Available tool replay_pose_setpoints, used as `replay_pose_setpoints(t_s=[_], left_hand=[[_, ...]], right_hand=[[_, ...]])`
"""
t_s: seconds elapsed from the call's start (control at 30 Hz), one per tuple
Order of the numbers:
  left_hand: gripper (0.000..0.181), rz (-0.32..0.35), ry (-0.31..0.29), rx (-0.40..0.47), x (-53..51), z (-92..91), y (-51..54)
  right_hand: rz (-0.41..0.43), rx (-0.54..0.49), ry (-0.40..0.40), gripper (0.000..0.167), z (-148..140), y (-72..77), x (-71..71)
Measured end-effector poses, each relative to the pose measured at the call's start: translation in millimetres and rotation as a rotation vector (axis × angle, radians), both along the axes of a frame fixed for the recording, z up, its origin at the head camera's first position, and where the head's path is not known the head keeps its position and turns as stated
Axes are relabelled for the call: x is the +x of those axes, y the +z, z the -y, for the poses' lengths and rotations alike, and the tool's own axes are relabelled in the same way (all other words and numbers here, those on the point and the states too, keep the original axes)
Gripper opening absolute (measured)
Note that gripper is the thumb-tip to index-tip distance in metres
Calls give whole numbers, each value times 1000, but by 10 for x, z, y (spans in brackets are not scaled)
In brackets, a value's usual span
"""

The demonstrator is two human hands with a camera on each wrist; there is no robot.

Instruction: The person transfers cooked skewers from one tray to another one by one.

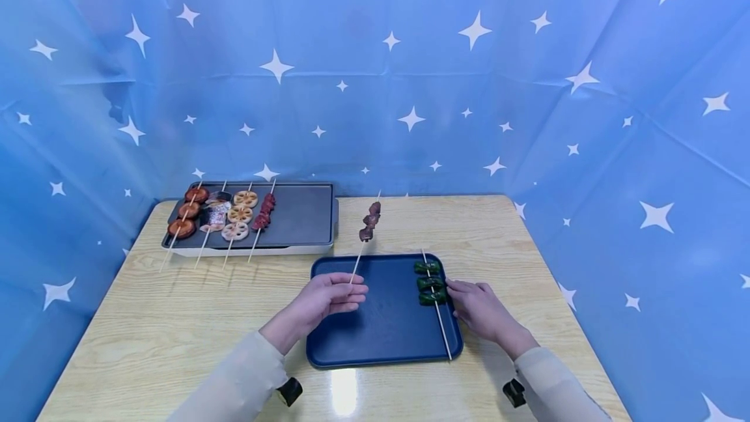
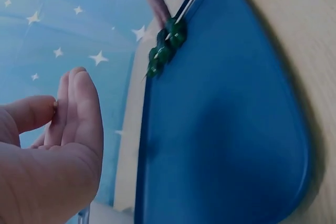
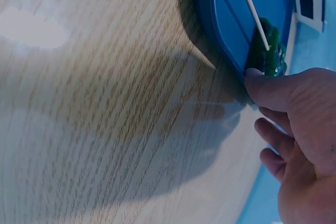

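My left hand pinches the lower end of a bamboo skewer carrying dark brown meat chunks. That skewer is held tilted up above the far edge of a dark blue tray; in the left wrist view only its stick end shows, between thumb and fingers. At the tray's right side, my right hand holds the rim, its thumb on the edge close to the green peppers. A skewer of green peppers lies along the right side inside the tray.
A dark griddle plate stands at the back left. Across its left half lie skewers of brown mushrooms, a pale, dark-edged piece, lotus root slices and red meat, sticks overhanging the front. A starred blue curtain surrounds the wooden table.
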State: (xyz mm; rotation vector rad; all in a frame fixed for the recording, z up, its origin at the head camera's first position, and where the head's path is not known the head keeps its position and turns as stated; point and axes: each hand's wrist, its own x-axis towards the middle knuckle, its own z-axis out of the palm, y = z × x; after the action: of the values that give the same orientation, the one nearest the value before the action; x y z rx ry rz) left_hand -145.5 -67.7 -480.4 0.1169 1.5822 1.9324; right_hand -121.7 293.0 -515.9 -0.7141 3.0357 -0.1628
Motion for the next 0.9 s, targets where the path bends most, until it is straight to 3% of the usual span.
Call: replay_pose_setpoints(t_s=[0.43,0.9], left_hand=[[37,98,-127,-20,187,-335,-243],[35,168,-211,-52,371,-530,-304]], right_hand=[[7,-1,-2,47,-6,-3,-7],[59,-7,-23,48,0,37,-10]])
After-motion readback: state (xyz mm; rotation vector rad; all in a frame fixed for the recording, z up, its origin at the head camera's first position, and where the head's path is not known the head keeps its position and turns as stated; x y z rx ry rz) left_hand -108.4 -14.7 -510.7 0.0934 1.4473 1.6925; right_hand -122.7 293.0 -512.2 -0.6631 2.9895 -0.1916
